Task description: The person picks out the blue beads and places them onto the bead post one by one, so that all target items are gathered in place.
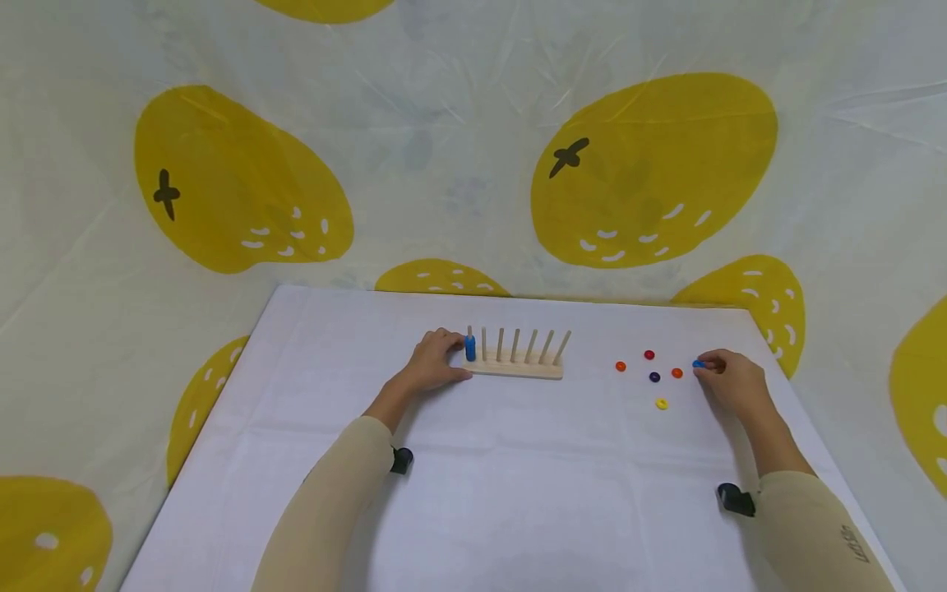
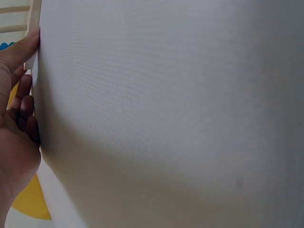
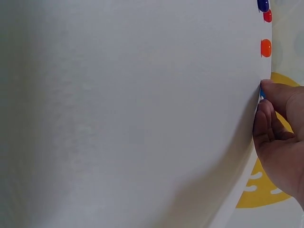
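Observation:
A wooden peg rack (image 1: 518, 369) with a row of upright pegs stands on the table; blue rings (image 1: 470, 349) are stacked on its leftmost peg. My left hand (image 1: 432, 362) grips the rack's left end, thumb at the front edge and index finger near the blue stack. In the left wrist view, the thumb (image 2: 21, 50) touches the rack's pale wood. Over at the right, my right hand (image 1: 734, 381) pinches a small blue ring (image 1: 698, 363) between thumb and fingers at the table surface. The right wrist view shows only a sliver of that blue ring (image 3: 262, 93).
Left of the right hand lie loose rings: orange (image 1: 676, 373), another orange (image 1: 621, 366), red (image 1: 649, 355), dark purple (image 1: 654, 377) and yellow (image 1: 662, 404). A white cloth covers the table (image 1: 518, 493). Behind it hangs a curtain (image 1: 444, 164) printed with yellow fruit.

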Demonstrator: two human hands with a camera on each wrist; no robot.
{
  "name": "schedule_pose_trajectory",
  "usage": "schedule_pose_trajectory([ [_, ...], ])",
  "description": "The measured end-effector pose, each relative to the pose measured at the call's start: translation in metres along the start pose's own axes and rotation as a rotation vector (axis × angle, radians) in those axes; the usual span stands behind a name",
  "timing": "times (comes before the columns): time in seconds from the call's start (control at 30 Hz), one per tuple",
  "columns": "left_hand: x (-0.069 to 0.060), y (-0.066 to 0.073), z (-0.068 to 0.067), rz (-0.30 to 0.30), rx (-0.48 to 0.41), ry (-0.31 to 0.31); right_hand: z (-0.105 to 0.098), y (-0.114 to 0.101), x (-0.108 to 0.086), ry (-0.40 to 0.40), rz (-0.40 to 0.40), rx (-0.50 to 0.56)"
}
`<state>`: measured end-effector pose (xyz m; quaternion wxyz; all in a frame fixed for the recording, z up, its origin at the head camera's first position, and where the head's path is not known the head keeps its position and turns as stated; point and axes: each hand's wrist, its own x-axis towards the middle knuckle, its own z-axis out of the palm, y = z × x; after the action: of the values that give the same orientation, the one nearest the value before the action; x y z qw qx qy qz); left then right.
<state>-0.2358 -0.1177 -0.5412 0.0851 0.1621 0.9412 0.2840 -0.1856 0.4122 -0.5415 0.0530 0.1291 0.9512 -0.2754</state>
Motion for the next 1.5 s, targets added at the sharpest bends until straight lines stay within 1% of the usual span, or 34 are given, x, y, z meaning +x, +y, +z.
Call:
schedule_pose_trajectory([
  [0.4, 0.002, 0.002, 0.0, -0.018, -0.008, -0.007, -0.002, 0.001, 0.001, 0.006, -0.018, 0.006],
  [0.7, 0.0, 0.004, -0.002, -0.012, -0.007, -0.005, -0.004, -0.002, -0.008, 0.001, -0.023, 0.027],
  [0.77, 0.0, 0.003, -0.001, -0.014, -0.005, -0.008, -0.004, -0.004, -0.01, 0.002, -0.035, 0.033],
  [0.87, 0.0, 0.001, 0.0, -0.017, -0.004, -0.012, -0.006, -0.009, -0.012, 0.019, -0.077, 0.029],
  [1.13, 0.002, -0.003, 0.002, -0.012, -0.004, -0.012, -0.012, -0.031, -0.016, 0.061, -0.216, 0.02],
  [1.2, 0.002, -0.004, 0.002, -0.012, -0.002, -0.01, -0.014, -0.04, -0.017, 0.069, -0.241, 0.027],
  [1.33, 0.003, -0.005, 0.003, -0.013, 0.001, -0.004, -0.019, -0.062, -0.02, 0.057, -0.274, 0.05],
  [1.5, 0.004, -0.006, 0.005, 0.003, -0.003, -0.001, -0.021, -0.088, -0.024, 0.046, -0.329, 0.062],
])
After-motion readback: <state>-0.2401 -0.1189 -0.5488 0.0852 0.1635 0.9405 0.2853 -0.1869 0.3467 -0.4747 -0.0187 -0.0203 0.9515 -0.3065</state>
